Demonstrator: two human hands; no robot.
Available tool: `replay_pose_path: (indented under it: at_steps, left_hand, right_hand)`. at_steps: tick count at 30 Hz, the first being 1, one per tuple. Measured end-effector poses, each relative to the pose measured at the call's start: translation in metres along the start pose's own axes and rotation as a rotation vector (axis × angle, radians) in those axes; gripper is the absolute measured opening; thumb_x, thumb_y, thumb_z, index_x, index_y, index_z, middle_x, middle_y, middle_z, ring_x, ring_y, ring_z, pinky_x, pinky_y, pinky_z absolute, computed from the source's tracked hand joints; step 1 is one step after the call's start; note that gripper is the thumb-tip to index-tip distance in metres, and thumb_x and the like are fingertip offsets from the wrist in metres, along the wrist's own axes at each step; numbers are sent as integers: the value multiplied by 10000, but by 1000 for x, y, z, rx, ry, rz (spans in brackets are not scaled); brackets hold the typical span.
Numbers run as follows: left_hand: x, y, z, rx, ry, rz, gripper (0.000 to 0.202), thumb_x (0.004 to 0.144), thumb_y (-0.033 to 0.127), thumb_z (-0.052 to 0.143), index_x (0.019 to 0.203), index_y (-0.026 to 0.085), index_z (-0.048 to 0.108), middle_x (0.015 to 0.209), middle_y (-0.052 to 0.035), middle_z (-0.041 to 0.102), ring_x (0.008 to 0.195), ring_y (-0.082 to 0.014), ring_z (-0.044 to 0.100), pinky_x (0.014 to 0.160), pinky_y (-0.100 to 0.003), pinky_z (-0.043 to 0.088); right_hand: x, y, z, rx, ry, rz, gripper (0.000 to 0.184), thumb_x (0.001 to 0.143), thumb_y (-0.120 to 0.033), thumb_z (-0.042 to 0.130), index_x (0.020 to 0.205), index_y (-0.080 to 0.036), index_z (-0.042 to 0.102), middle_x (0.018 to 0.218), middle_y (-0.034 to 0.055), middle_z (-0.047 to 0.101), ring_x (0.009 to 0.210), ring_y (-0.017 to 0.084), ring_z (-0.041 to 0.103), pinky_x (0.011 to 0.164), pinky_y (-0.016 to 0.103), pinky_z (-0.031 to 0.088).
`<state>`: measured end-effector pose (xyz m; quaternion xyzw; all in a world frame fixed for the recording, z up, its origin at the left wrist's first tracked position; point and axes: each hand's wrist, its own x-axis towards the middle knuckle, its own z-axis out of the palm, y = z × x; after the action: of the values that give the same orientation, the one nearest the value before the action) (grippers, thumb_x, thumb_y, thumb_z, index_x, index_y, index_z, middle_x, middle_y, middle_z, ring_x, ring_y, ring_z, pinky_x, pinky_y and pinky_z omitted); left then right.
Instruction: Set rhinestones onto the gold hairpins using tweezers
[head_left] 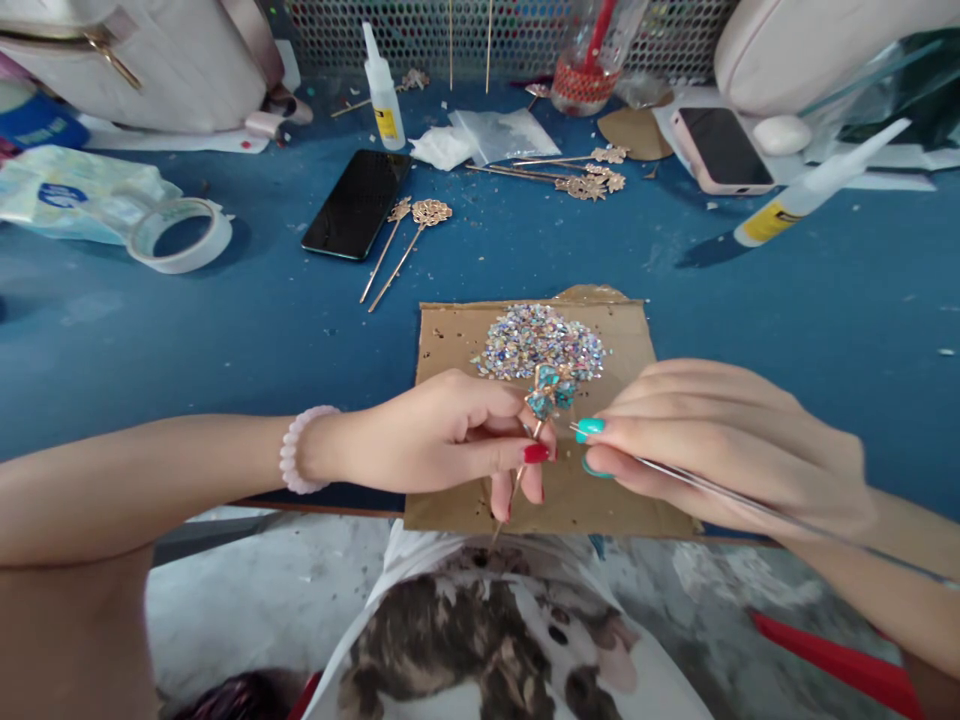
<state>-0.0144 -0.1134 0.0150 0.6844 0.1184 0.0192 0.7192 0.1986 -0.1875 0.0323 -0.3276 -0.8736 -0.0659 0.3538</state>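
My left hand (pixel 465 435) pinches the metal stem of a hair stick (pixel 550 392) between thumb and fingers. Its flower-shaped head is set with blue-green stones and points up and away from me. My right hand (pixel 720 445) is closed on thin metal tweezers (pixel 697 483), whose tips lie just right of the flower head, apart from it. Whether the tips hold a stone is too small to tell. Behind the flower head, a heap of small sparkling rhinestones (pixel 536 338) lies on a piece of brown cardboard (pixel 450 345), with both hands above the board.
Several bare gold hair sticks (pixel 432 212) lie farther back. Beside them is a black phone (pixel 358 205). Glue bottles (pixel 385 100) stand at the back and right; a tape roll (pixel 180 236) lies left. A second phone (pixel 724 150) is at back right, before a perforated metal panel (pixel 510 40).
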Motion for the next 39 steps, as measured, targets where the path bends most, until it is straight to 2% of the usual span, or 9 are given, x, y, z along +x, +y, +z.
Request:
replay_pose_path:
  at_steps: [11, 14, 19, 26, 31, 34, 39]
  left_hand:
    - [0, -4, 1, 56, 9, 31, 117, 953, 135, 436, 972, 112, 548, 851, -52, 678, 610, -87, 700, 628, -171, 536]
    - [1, -4, 1, 44, 16, 26, 116, 953, 138, 441, 978, 116, 552, 844, -48, 678, 614, -90, 702, 620, -170, 535]
    - [1, -7, 0, -28, 14, 6, 96, 954, 143, 442, 979, 127, 533, 856, -42, 665, 607, -77, 693, 634, -170, 545]
    - [0, -6, 2, 47, 27, 29, 78, 956, 155, 444, 961, 148, 522, 840, -28, 679, 618, -74, 699, 611, -146, 524]
    - [2, -6, 2, 1, 21, -4, 86, 958, 157, 430, 954, 145, 515, 827, -18, 667, 594, -66, 691, 606, -150, 539]
    - [1, -6, 3, -2, 12, -13, 85, 958, 157, 434, 957, 146, 518, 831, -14, 669, 599, -63, 693, 611, -144, 541]
    - [0, -8, 3, -7, 7, -23, 93, 966, 163, 427, 974, 148, 518, 826, -6, 664, 604, -55, 690, 609, -129, 528]
  right_hand:
    - [0, -1, 3, -21, 37, 4, 114, 856, -103, 621, 776, -168, 572, 598, -4, 645, 539, 103, 590, 541, 245, 529]
    - [-1, -1, 4, 75, 57, 48, 117, 845, -69, 614, 778, -158, 578, 611, 9, 647, 549, 103, 599, 546, 245, 526]
    - [-3, 0, 7, 276, -9, 159, 107, 853, -60, 584, 814, -159, 591, 651, 21, 653, 607, 110, 629, 591, 246, 545]
    - [-2, 3, 10, 294, -16, 179, 92, 876, -84, 563, 815, -149, 586, 642, 37, 645, 571, 95, 592, 565, 227, 536]
    - [-2, -1, 13, 262, 18, 187, 102, 867, -78, 581, 798, -153, 578, 657, 39, 671, 585, 91, 606, 589, 209, 540]
    - [-4, -4, 14, 210, 48, 211, 106, 868, -84, 587, 794, -160, 580, 650, 21, 670, 582, 86, 601, 580, 196, 514]
    - [-6, -4, 12, 243, -65, 286, 227, 923, -130, 489, 707, -174, 543, 544, -19, 557, 464, 66, 475, 458, 203, 405]
